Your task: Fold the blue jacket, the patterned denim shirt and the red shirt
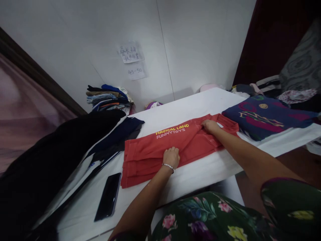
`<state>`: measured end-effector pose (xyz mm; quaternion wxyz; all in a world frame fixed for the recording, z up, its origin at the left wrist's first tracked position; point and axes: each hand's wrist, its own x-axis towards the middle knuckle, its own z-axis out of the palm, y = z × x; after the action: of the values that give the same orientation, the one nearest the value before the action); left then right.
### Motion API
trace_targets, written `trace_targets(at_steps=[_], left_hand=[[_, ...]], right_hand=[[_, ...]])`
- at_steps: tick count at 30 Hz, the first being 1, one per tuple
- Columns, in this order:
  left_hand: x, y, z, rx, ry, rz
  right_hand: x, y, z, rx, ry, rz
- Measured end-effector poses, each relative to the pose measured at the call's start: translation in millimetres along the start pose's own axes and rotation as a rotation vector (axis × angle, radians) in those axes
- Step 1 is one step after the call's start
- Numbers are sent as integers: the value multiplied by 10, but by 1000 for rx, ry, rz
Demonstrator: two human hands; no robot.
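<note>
Red trousers [150,152] with yellow and white lettering lie folded lengthwise across the white table, leg ends to the left and waist to the right. My left hand [172,157], a bracelet at its wrist, is closed on the cloth near the middle of the front edge. Farther back and to the right, my right hand [210,126] has its fingers bent onto the cloth near the waist, gripping it. Creases run through the fabric between my two hands.
A black phone [108,197] lies at the front left of the white table [198,100]. Dark garments [62,144] are heaped on the left, with a folded clothes stack [109,98] behind. A patterned navy garment [265,115] lies right. Handwritten papers [132,57] hang on the wall.
</note>
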<state>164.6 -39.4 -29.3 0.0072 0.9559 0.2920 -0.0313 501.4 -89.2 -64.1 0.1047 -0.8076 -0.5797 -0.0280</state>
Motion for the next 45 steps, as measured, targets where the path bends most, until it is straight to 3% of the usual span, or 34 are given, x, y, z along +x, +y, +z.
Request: trace_targets(at_steps=[5,9,12,17,25,28,32,38,45], left_hand=[[-67,-37,32,-51,35,-8],[-145,-13,70,-146,135,61],[-135,95,78,-208,187,196],[35,276,103,-240,131,306],[110,206,161,-445,120,301],[151,178,99,-510,180,298],[301,119,51,-423,300,212],[411,52,228,-203,165,118],[386,60,280,-193,125,91]], right_hand=[[-91,23,-100,88,25,40],[-461,69,-222,262,14,59],[-736,72,-287,288,-75,-13],[-868,-44,-304,148,-49,-145],[-904,-178,-211,158,-53,139],[-836,-165,-241,217,-24,111],[-597,-79,-311,234,105,147],[-114,165,-299,123,111,264],[216,314,-114,56,19,300]])
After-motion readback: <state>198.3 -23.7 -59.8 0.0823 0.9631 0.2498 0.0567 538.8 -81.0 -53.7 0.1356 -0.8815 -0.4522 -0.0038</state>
